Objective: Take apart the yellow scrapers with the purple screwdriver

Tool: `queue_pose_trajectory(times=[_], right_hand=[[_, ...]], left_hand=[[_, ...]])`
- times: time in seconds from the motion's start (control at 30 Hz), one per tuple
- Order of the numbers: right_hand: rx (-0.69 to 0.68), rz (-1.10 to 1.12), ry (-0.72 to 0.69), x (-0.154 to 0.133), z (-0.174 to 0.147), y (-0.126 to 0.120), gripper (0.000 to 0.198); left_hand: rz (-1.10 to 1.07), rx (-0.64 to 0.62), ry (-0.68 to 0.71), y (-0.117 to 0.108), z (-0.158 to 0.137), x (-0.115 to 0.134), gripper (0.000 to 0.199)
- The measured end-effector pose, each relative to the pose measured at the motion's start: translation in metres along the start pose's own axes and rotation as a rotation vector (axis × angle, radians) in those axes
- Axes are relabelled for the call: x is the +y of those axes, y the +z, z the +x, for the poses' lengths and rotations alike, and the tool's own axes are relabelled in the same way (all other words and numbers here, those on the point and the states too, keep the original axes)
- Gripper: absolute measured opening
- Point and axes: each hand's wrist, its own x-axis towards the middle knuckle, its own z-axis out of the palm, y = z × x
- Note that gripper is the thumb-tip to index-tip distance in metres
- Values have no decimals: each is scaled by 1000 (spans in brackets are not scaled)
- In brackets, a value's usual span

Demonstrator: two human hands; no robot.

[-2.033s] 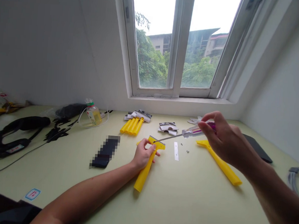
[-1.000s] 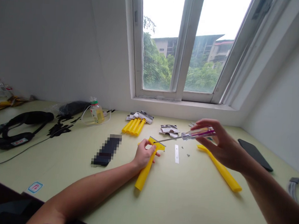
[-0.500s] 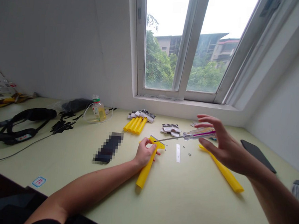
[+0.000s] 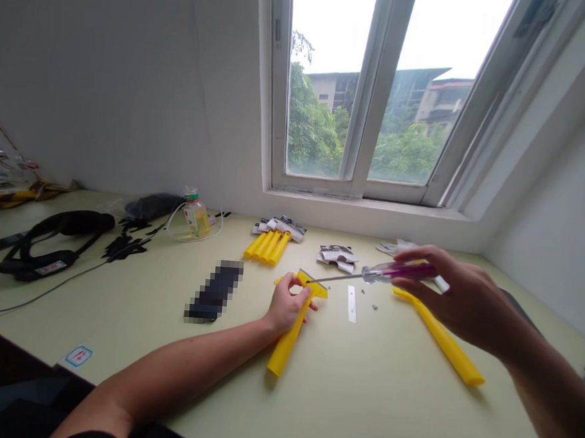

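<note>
My left hand (image 4: 289, 304) is closed on a yellow scraper (image 4: 284, 352) near its wide head, with the long handle slanting down toward me. A screwdriver (image 4: 376, 273) with a clear and purple handle lies almost level, its tip at the scraper's head. Around the screwdriver's handle, the fingers and thumb of my right hand (image 4: 460, 297) are closed. Just right of the scraper, a thin metal blade (image 4: 351, 304) with holes rests on the table, and small screws (image 4: 375, 307) lie beside it. A second yellow scraper (image 4: 447, 340) lies below my right hand.
Several yellow scrapers (image 4: 266, 246) in card packaging lie at the back, beside torn card pieces (image 4: 337, 257). A bottle (image 4: 195, 217), a black headset strap (image 4: 55, 242) and a pixelated dark object (image 4: 214, 292) are to the left. A dark flat object (image 4: 519, 311) sits behind my right wrist.
My right hand has come down and its fingers have closed around the screwdriver's handle, where they were spread before. The left hand keeps its hold on the scraper. The view has shifted slightly.
</note>
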Motion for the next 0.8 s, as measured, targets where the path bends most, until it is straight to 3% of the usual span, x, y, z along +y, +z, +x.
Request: queue_pose_trajectory(times=[0.2, 0.4, 0.47, 0.57, 0.7, 0.8], right_hand=[[119, 143, 15, -5, -4, -2, 30], [547, 390, 203, -7, 4, -26, 18], [615, 357, 244, 0, 7, -29, 22], [509, 94, 389, 18, 8, -21, 31], [131, -373, 498, 43, 7, 6, 33], [-181, -556, 543, 56, 5, 22, 36]], left_hand=[[-81, -38, 31, 4, -1, 5, 37], [-121, -80, 0, 8, -6, 11, 36], [-133, -81, 9, 7, -6, 14, 34], [-148, -98, 14, 4, -6, 17, 33], [-163, -86, -8, 4, -5, 17, 35], [-171, -53, -13, 4, -3, 15, 35]])
